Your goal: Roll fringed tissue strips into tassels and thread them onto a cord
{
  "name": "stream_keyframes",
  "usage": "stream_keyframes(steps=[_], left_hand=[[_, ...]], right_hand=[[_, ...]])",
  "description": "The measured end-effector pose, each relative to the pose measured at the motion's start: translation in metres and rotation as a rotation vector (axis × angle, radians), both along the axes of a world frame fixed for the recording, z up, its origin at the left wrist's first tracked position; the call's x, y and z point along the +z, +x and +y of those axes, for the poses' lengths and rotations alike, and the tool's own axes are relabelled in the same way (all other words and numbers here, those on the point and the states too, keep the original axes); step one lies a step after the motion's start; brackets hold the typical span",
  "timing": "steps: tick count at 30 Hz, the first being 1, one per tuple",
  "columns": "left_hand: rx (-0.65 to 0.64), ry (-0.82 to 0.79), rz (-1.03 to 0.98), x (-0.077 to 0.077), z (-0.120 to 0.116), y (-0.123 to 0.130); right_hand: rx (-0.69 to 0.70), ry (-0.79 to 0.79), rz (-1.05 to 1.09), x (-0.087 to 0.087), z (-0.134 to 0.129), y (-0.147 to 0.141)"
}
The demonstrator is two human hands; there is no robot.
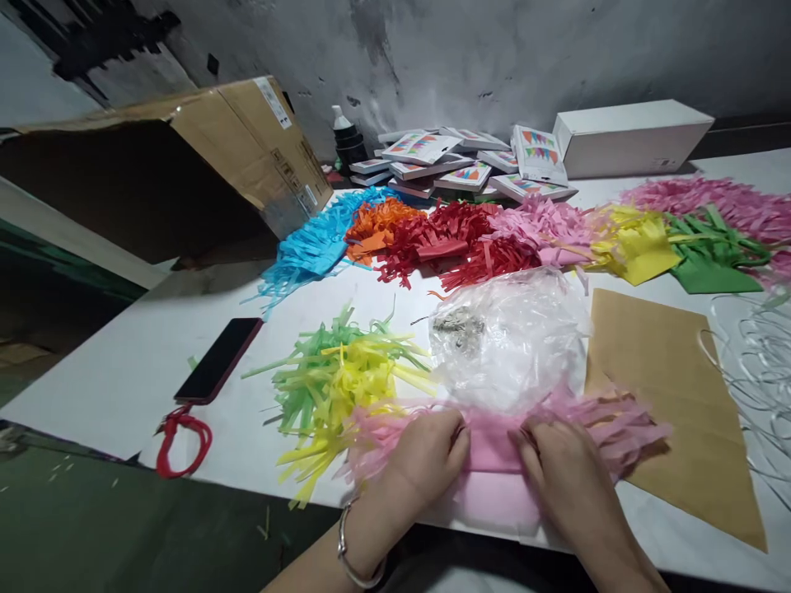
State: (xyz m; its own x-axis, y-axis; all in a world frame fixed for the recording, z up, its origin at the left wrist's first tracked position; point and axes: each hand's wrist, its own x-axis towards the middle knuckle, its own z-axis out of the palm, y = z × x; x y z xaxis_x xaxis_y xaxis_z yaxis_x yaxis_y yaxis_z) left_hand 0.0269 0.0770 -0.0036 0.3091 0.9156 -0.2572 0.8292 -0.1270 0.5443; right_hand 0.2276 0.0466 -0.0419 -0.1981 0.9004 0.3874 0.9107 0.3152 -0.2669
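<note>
Pink fringed tissue paper (494,445) lies near the table's front edge, its uncut middle stretched between my hands and its strips spreading out to both sides. My left hand (432,449), with a silver bracelet at the wrist, is closed on the left end of the uncut band. On the right end, my right hand (556,453) pinches the same paper. Yellow tissue fringe (364,379) and green tissue fringe (309,371) lie beyond my left hand. Just behind the pink paper sits a crumpled clear plastic bag (512,338) holding something greyish.
Blue (315,243), orange, red, pink, yellow and green fringe bundles line the back. Behind them are flat printed boxes (426,148) and a white box (630,140). A cardboard box (247,156) and phone (219,362) are left; brown paper (667,412) and white cord (760,371) right.
</note>
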Motion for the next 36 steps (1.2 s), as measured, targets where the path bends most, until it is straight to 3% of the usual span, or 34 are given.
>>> stream_keyframes(steps=[5, 10, 13, 16, 19, 21, 28, 31, 36], left_hand=[[0.020, -0.016, 0.012, 0.000, 0.002, 0.000], [0.003, -0.005, -0.007, -0.001, 0.007, -0.002], [0.017, 0.016, -0.028, 0.000, 0.003, -0.006], [-0.039, 0.285, -0.092, 0.006, -0.008, -0.010], [-0.247, 0.665, -0.110, 0.009, -0.021, -0.011], [-0.343, 0.747, -0.095, 0.006, -0.027, -0.010], [-0.430, 0.623, -0.067, -0.016, -0.030, -0.021], [-0.350, 0.537, -0.067, -0.018, -0.032, -0.026], [-0.174, 0.377, 0.105, -0.009, -0.025, -0.019]], right_hand=[[-0.029, 0.101, -0.006, 0.017, 0.000, 0.000], [0.387, 0.240, 0.121, 0.016, -0.011, -0.002], [0.422, 0.213, 0.042, 0.007, -0.015, -0.004], [0.369, 0.207, 0.109, 0.005, -0.017, -0.006], [0.328, 0.174, 0.260, 0.010, -0.019, -0.009], [0.340, 0.158, 0.278, 0.011, -0.021, -0.012], [0.314, 0.154, 0.177, -0.001, -0.024, -0.002], [0.204, 0.112, 0.150, -0.002, -0.024, 0.001], [0.039, 0.015, -0.090, 0.003, -0.012, -0.006]])
